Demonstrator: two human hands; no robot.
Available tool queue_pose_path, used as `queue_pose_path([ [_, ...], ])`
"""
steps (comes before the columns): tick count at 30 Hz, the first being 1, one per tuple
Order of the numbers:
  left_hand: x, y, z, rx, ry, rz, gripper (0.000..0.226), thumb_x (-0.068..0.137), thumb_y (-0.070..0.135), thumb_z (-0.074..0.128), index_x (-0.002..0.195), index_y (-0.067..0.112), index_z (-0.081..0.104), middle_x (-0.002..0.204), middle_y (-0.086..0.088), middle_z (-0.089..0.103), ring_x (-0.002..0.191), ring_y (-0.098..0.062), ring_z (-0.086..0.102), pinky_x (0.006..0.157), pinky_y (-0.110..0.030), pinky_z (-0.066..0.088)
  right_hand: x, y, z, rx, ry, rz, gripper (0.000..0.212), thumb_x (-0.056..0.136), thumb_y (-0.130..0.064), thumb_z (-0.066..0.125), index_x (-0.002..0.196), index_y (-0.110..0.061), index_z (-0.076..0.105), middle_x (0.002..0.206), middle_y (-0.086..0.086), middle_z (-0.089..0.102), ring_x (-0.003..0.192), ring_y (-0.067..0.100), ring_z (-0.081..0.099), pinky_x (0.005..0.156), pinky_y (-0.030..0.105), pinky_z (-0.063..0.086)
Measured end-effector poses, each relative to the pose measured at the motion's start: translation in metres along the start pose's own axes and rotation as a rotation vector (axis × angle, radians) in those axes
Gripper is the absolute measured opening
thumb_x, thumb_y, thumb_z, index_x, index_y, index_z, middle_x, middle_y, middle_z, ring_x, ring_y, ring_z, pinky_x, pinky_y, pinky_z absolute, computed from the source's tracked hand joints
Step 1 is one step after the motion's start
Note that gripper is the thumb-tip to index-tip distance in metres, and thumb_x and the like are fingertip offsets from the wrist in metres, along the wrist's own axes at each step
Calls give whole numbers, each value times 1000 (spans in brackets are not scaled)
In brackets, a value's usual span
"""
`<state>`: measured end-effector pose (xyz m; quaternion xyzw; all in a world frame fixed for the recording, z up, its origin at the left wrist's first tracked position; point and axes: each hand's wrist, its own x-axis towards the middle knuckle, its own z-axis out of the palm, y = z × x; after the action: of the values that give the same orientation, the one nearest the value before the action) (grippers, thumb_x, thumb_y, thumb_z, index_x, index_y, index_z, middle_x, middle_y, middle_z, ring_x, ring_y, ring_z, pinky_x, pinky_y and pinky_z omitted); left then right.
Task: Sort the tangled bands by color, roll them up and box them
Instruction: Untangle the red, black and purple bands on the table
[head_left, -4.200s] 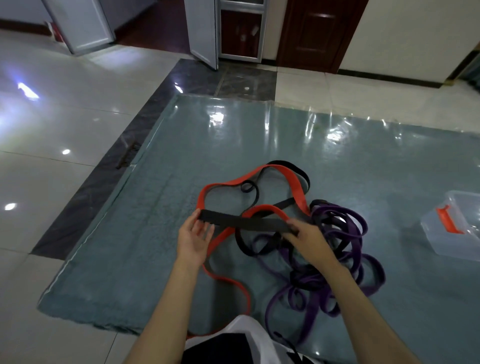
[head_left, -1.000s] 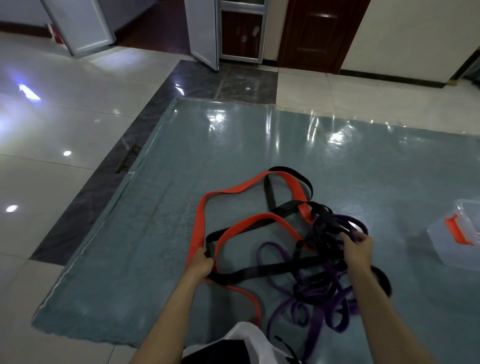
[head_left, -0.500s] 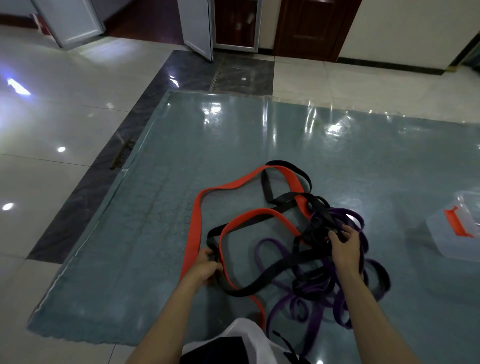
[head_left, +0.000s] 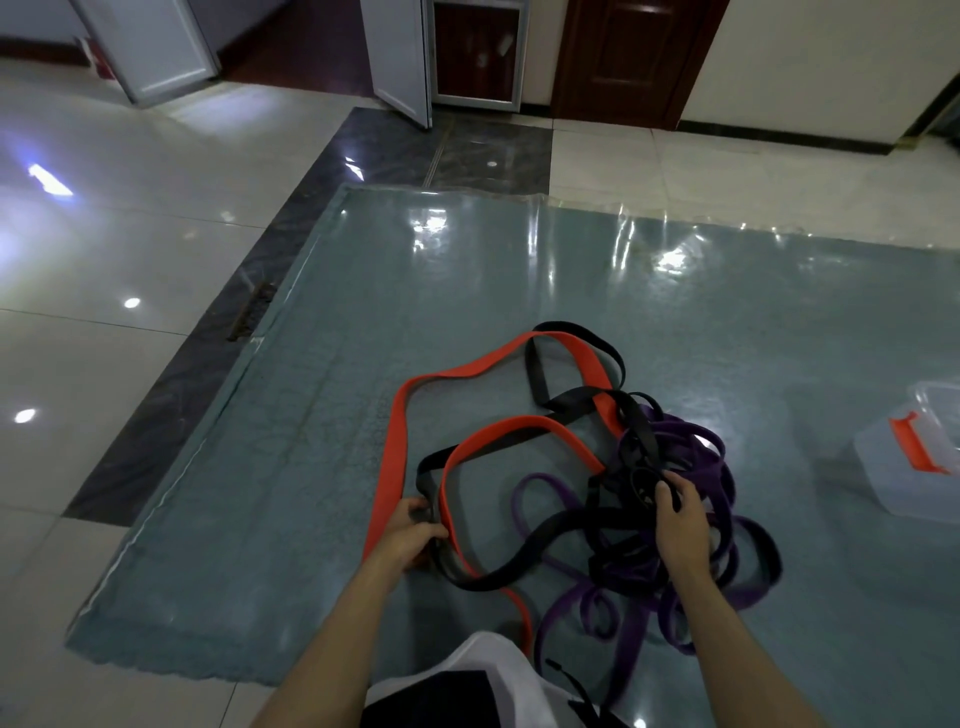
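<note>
I judge the sorting barely begun: the flat orange rubber band (head_left: 395, 447), black band (head_left: 540, 561) and purple bands (head_left: 696, 467) lie knotted together near the glossy teal floor mat's (head_left: 311, 415) near edge, none rolled. My left hand (head_left: 410, 535) pinches the black band; my right hand (head_left: 678, 525) curls its fingers into the knot, and the clear plastic box (head_left: 904, 467) waits at the mat's right edge.

Single head-worn wide-angle view. Looks forward and down from above my forearms, close over hands; mat (head_left: 322, 467) fills centre, tiled floor (head_left: 104, 234) and doors (head_left: 623, 52) curve along top edge.
</note>
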<state>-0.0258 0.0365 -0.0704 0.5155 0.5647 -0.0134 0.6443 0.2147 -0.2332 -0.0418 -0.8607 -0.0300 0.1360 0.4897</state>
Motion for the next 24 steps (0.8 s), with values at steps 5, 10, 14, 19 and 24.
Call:
queue_pose_path([
  [5,4,-9,-1,-20,15,41,55,74,-7,79,121,14,57,105,-16,71,99,-33,70,86,-48,60,-7,7,-3,1,-15,-10,34,110,-25,43,141,-21,56,136,4,61,126,25,59,105,43,50],
  [10,44,-43,1,-112,22,66,79,49,11,92,118,19,54,112,-18,71,104,-34,71,93,-55,59,-21,11,-6,18,-26,-26,38,112,-24,37,147,-20,54,137,-7,50,131,12,45,107,30,38],
  [14,25,-27,2,-43,43,123,91,54,5,100,130,11,50,123,-13,66,112,-29,66,95,-49,57,-22,19,-5,13,-28,-41,38,112,-25,38,147,-22,53,144,4,57,132,21,53,108,35,43],
  [19,-3,14,2,222,182,256,87,70,2,84,147,12,45,138,-18,55,123,-34,57,106,-40,49,-21,19,-6,12,-32,-48,39,112,-24,38,147,-19,53,144,4,57,126,12,50,106,32,41],
  [24,-1,49,20,433,221,381,62,88,17,72,146,13,49,145,-19,46,134,-39,47,113,-43,40,-17,20,-4,32,-32,-25,37,112,-26,39,146,-22,55,143,2,58,127,14,53,108,35,44],
])
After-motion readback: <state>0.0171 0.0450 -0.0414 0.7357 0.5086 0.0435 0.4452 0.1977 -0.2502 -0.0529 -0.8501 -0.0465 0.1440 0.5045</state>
